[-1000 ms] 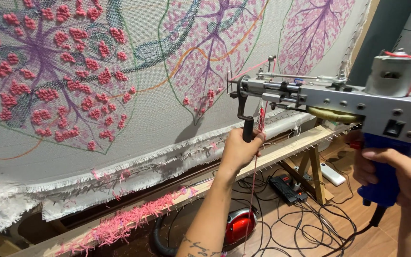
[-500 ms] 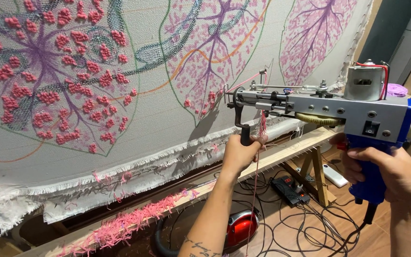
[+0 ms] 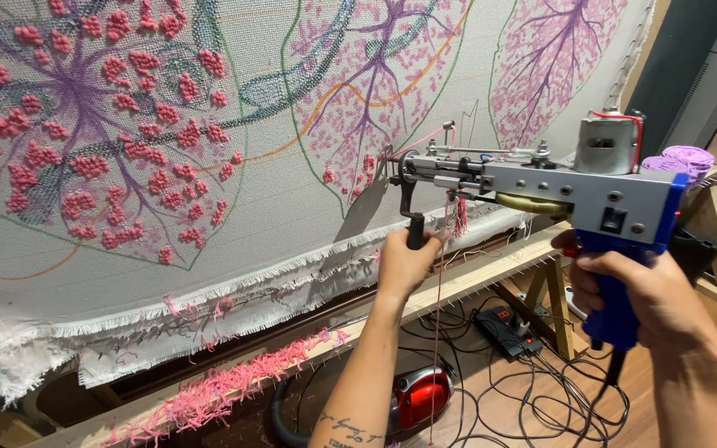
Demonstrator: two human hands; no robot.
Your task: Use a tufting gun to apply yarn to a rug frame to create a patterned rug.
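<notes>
- The grey metal tufting gun with a blue pistol grip (image 3: 574, 191) is held level in front of the stretched white backing cloth (image 3: 292, 207), its needle end at the cloth near the lower edge of a pink and purple leaf motif (image 3: 367, 99).
- The right hand (image 3: 632, 286) is wrapped closed around the blue pistol grip at the rear of the gun, fingers clamped on the grip.
- The left hand (image 3: 408, 261) is closed around the short black front handle (image 3: 415, 232) that hangs below the nose of the gun; the fist is clamped on it from below.
- A thin pink yarn strand (image 3: 437, 332) hangs down from the front of the gun and runs past the left forearm towards the floor.
- A cylindrical silver motor (image 3: 607, 141) sits on top of the gun body, above the blue grip.
- The cloth carries a large tufted motif with raised pink clusters and purple veins (image 3: 85, 124) at upper left.
- Loose pink yarn offcuts (image 3: 226, 386) lie along the pale wooden frame rail (image 3: 475, 278) below the cloth's frayed edge.
- On the wooden floor beneath: a red and silver vacuum cleaner (image 3: 421, 396), a black power strip (image 3: 508, 328) and tangled black cables (image 3: 524, 390).
- Purple yarn cones (image 3: 678, 159) stand just behind the gun at right.
</notes>
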